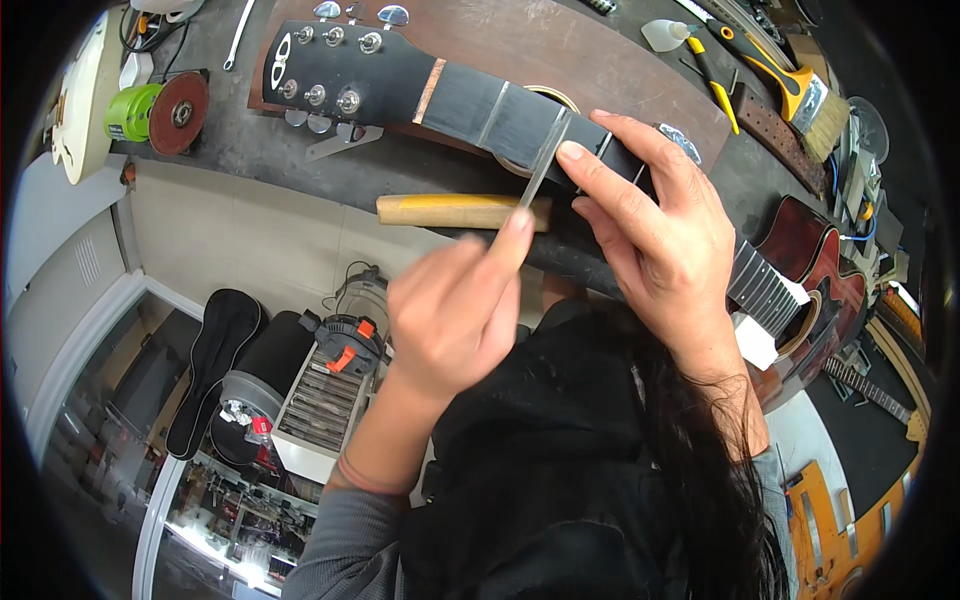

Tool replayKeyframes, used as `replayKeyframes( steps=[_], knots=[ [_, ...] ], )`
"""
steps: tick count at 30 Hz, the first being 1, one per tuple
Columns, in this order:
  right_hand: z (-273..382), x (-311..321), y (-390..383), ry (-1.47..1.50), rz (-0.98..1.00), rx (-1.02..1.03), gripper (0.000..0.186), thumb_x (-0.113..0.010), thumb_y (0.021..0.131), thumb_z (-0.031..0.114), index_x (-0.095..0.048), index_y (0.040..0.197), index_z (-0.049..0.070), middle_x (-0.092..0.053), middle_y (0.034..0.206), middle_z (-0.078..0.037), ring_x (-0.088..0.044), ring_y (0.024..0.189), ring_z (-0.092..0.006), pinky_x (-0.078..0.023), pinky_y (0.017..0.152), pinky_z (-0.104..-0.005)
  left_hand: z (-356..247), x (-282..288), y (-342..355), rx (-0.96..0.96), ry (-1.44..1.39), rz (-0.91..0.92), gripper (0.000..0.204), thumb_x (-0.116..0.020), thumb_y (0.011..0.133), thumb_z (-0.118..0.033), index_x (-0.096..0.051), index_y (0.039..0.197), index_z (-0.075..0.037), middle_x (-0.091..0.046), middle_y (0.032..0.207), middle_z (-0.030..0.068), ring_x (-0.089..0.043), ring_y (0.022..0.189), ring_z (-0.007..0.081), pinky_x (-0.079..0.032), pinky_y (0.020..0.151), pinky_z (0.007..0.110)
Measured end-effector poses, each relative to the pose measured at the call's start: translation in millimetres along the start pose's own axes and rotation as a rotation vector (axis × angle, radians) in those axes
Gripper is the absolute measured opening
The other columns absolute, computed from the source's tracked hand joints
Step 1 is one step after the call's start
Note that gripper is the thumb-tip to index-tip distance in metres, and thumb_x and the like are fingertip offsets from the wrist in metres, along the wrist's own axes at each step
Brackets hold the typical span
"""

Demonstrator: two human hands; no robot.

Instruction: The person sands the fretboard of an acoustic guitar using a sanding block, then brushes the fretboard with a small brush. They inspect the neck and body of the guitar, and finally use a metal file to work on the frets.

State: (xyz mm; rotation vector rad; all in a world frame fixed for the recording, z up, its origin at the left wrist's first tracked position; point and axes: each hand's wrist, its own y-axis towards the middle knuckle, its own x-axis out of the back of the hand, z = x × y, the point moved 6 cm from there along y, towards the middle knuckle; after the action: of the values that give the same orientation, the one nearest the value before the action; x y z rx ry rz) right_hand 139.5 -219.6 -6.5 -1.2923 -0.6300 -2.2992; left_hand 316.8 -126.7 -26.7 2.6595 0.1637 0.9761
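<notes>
On the black headstock — left end — sits a white emblem.

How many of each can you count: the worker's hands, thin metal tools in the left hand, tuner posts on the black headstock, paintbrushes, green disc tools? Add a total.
Left hand and right hand: 2
Thin metal tool: 1
Tuner posts: 6
Paintbrush: 1
Green disc tool: 1
Total: 11

You wear grey and black; your left hand and right hand are bare.
Your left sleeve is grey and finely textured; a thin reddish line, possibly a band, circles your forearm beside its cuff. Your right sleeve, also grey, shows at the near right. Long, dark hair hangs beside your black garment.
</notes>
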Motion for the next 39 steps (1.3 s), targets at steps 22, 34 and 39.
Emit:
replayKeyframes(
  steps=[22, 34, 39],
  knots=[
    [-2.3, -2.2, -0.8, 0.022, -0.046, 0.001, 0.052, -0.092, 0.082, 0.011, -0.079, 0.131, 0.020, -0.073, 0.140, -0.011, -0.075, 0.118, -0.0350, -0.062, 0.098, -0.0456, -1.2, 12.2, -21.6, -0.055, -0.024, 0.011, 0.044, -0.079, 0.082, 0.020, -0.079, 0.124, 0.007, -0.056, 0.068, 0.0073, -0.051, 0.052, 0.0202, -0.041, 0.050, 0.033],
    [-2.9, -2.5, -0.5, -0.020, -0.006, 0.008, 0.055, -0.090, 0.083, 0.007, -0.081, 0.135, 0.023, -0.074, 0.141, -0.012, -0.076, 0.119, -0.0351, -0.063, 0.098, -0.0441, 3.7, -0.6, -4.0, -0.039, -0.005, -0.027, 0.054, -0.077, 0.078, 0.012, -0.081, 0.130, 0.001, -0.057, 0.073, 0.0072, -0.058, 0.058, 0.0253, -0.050, 0.056, 0.039],
    [-0.6, -2.6, 0.5, -0.020, 0.010, 0.017, 0.056, -0.090, 0.083, 0.007, -0.081, 0.136, 0.024, -0.074, 0.141, -0.012, -0.076, 0.119, -0.0351, -0.063, 0.097, -0.0432, 2.7, -4.6, 8.5, -0.048, -0.009, -0.016, 0.050, -0.077, 0.084, 0.021, -0.079, 0.130, 0.005, -0.063, 0.072, 0.0114, -0.056, 0.056, 0.0229, -0.047, 0.056, 0.034]
  ],
)
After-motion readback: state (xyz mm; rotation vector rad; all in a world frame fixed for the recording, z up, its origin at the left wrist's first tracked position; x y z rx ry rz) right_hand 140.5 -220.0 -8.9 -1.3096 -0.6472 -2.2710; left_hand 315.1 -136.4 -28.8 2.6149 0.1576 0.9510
